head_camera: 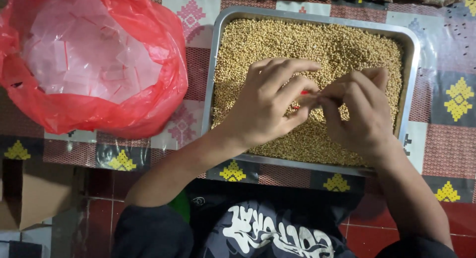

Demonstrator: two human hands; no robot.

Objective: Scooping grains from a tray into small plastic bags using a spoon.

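Patterned mat on floor. My left hand and right hand pinch a small clear red-striped pouch over the seed tray; fumbling it could scatter seeds.

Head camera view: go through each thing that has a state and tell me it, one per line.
Rectangular metal tray: full of small yellow seeds.
Red plastic bag: open, holding clear small pouches.
Left hand: pinching a small clear red-edged pouch.
Right hand: pinching the same pouch.

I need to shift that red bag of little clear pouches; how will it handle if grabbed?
The red bag looks thin and crinkled, so probably floppy and shapeless. The clear pouches inside seem very light, and likely slippery, apt to spill through the open mouth if tipped.
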